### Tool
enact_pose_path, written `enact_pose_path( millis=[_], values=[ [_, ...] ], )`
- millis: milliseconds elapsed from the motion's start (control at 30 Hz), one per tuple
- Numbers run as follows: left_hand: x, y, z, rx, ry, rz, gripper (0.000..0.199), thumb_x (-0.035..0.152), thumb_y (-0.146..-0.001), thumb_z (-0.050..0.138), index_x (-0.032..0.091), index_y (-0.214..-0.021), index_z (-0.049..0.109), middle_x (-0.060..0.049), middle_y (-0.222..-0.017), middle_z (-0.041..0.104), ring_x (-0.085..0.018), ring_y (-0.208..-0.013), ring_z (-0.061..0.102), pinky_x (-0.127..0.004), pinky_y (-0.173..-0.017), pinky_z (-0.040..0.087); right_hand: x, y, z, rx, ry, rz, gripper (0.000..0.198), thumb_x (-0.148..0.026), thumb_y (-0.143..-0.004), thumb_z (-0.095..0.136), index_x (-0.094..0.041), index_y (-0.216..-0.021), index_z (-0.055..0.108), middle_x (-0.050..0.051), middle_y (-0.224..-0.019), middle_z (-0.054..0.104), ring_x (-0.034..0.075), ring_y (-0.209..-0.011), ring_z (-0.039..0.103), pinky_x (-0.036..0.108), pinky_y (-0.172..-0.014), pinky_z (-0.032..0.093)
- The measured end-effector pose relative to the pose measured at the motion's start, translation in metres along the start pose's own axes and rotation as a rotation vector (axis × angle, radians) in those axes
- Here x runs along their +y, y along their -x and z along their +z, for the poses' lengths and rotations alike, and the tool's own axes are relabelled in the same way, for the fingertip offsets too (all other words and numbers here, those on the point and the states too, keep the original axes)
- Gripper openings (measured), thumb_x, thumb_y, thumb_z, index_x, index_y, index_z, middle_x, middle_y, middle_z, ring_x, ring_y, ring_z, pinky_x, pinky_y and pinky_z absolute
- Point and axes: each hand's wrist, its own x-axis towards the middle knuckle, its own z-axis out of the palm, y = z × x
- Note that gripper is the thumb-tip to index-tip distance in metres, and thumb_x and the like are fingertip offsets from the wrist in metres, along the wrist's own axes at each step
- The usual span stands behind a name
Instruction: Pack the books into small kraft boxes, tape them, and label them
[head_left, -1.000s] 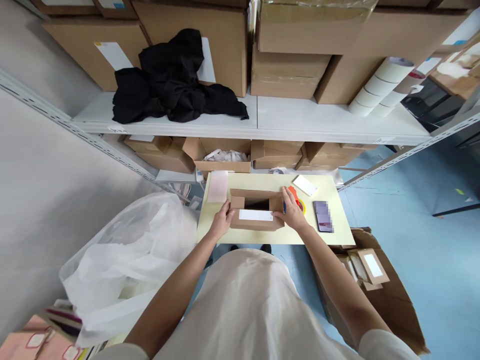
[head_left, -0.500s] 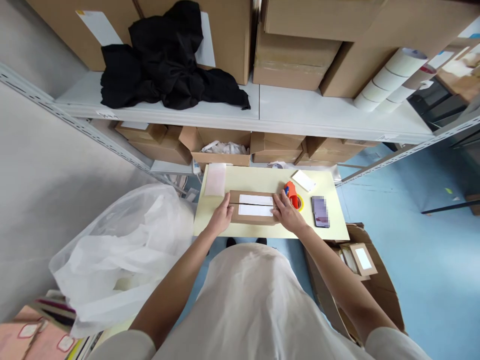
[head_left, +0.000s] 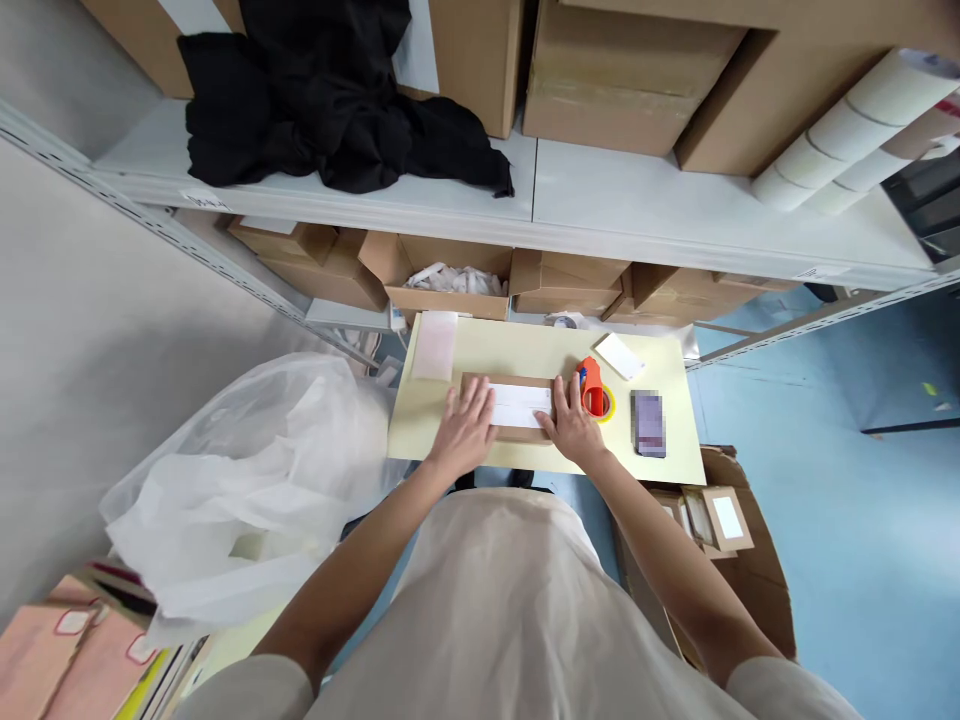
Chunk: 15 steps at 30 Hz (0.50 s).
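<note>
A small brown cardboard box (head_left: pixel 517 435) lies on the pale yellow table (head_left: pixel 420 430), a white label (head_left: pixel 517 405) across its top. My left hand (head_left: pixel 466 425) rests flat on the left part of the box, fingers stretched out. On the box's right end lies my right hand (head_left: pixel 571 425), fingers spread, its thumb at the label's edge. Just beyond that hand sits an orange tape dispenser (head_left: pixel 590 380) with a yellow-rimmed roll. Neither hand grips anything.
A phone (head_left: pixel 649 425) and a small white box (head_left: pixel 619 356) lie on the table's right side, a pale pink sheet (head_left: pixel 435 346) at its back left. Shelves (head_left: pixel 480 215) with cartons stand behind. A plastic bag (head_left: pixel 247 500) bulges at left; an open carton (head_left: pixel 772 590) stands at right.
My left hand has moved from the box's left edge onto its top. The gap between the two top flaps has closed, so the label's halves meet. The view has shifted slightly.
</note>
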Motion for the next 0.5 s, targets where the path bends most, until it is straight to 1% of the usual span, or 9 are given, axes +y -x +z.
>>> enact_pose_path(
  millis=[67,133,200,267,300,333,400,433,500],
  values=[
    [0.013,-0.005,0.003,-0.030,0.039,0.086,0.065,0.042,-0.089,0.038,0.010,-0.145,0.026,-0.014,-0.153,0.020,-0.028,-0.142,0.013,-0.052,-0.113,0.012,-0.003,0.000,0.000,-0.010,-0.029,0.016,0.075,-0.054,-0.091,0.030,-0.015,-0.149,0.001,0.024,-0.153,0.008,0.036,-0.118,0.052,0.046,-0.083,0.050],
    [0.021,-0.010,0.006,-0.043,0.076,0.102,0.071,0.047,-0.087,0.042,0.009,-0.145,0.025,-0.015,-0.152,0.022,-0.028,-0.142,0.016,-0.051,-0.114,0.012,0.001,0.000,0.001,-0.024,-0.102,0.003,0.079,-0.058,-0.089,0.033,-0.015,-0.149,0.003,0.024,-0.153,0.006,0.037,-0.125,0.044,0.047,-0.086,0.049],
    [0.023,-0.013,0.010,-0.039,0.114,0.092,0.072,0.047,-0.087,0.043,0.008,-0.145,0.025,-0.016,-0.151,0.024,-0.029,-0.141,0.019,-0.051,-0.113,0.013,0.014,-0.003,0.003,-0.037,-0.211,-0.055,0.081,-0.061,-0.087,0.036,-0.016,-0.149,0.009,0.022,-0.154,0.008,0.036,-0.132,0.034,0.047,-0.093,0.044],
    [0.022,-0.015,0.012,-0.029,0.151,0.093,0.071,0.046,-0.087,0.044,0.009,-0.145,0.026,-0.016,-0.150,0.026,-0.029,-0.140,0.022,-0.050,-0.113,0.013,0.037,-0.007,0.005,-0.015,-0.343,-0.070,0.073,-0.060,-0.089,0.033,-0.018,-0.147,0.021,0.019,-0.152,0.019,0.033,-0.136,0.030,0.046,-0.099,0.039],
    [0.021,-0.015,0.014,-0.024,0.168,0.092,0.070,0.046,-0.087,0.044,0.010,-0.145,0.027,-0.016,-0.150,0.027,-0.029,-0.140,0.023,-0.050,-0.113,0.014,0.051,-0.010,0.007,0.020,-0.403,-0.028,0.066,-0.057,-0.091,0.028,-0.018,-0.145,0.028,0.018,-0.149,0.027,0.031,-0.135,0.032,0.045,-0.100,0.037],
    [0.021,-0.015,0.015,-0.019,0.181,0.086,0.069,0.046,-0.087,0.044,0.012,-0.145,0.027,-0.015,-0.149,0.029,-0.029,-0.139,0.024,-0.049,-0.113,0.015,0.066,-0.013,0.009,0.055,-0.448,0.043,0.061,-0.054,-0.093,0.024,-0.018,-0.141,0.036,0.017,-0.143,0.037,0.029,-0.132,0.037,0.044,-0.099,0.038],
    [0.021,-0.015,0.019,-0.005,0.198,0.050,0.062,0.042,-0.089,0.041,0.015,-0.144,0.029,-0.013,-0.148,0.032,-0.028,-0.139,0.026,-0.047,-0.113,0.017,0.091,-0.021,0.017,0.072,-0.457,0.198,0.054,-0.049,-0.094,0.024,-0.017,-0.128,0.051,0.016,-0.125,0.055,0.027,-0.117,0.052,0.041,-0.091,0.043],
    [0.022,-0.015,0.021,0.004,0.202,0.025,0.058,0.038,-0.091,0.038,0.017,-0.144,0.030,-0.012,-0.147,0.034,-0.027,-0.138,0.028,-0.046,-0.113,0.018,0.100,-0.026,0.022,0.043,-0.423,0.244,0.049,-0.047,-0.093,0.028,-0.017,-0.119,0.057,0.015,-0.116,0.060,0.027,-0.109,0.057,0.039,-0.086,0.045],
    [0.025,-0.016,0.024,0.020,0.202,-0.026,0.052,0.032,-0.093,0.033,0.019,-0.143,0.032,-0.010,-0.146,0.037,-0.025,-0.137,0.030,-0.045,-0.113,0.020,0.110,-0.037,0.035,-0.067,-0.319,0.270,0.040,-0.045,-0.090,0.040,-0.015,-0.106,0.061,0.015,-0.103,0.064,0.027,-0.099,0.060,0.036,-0.079,0.047]
  ],
)
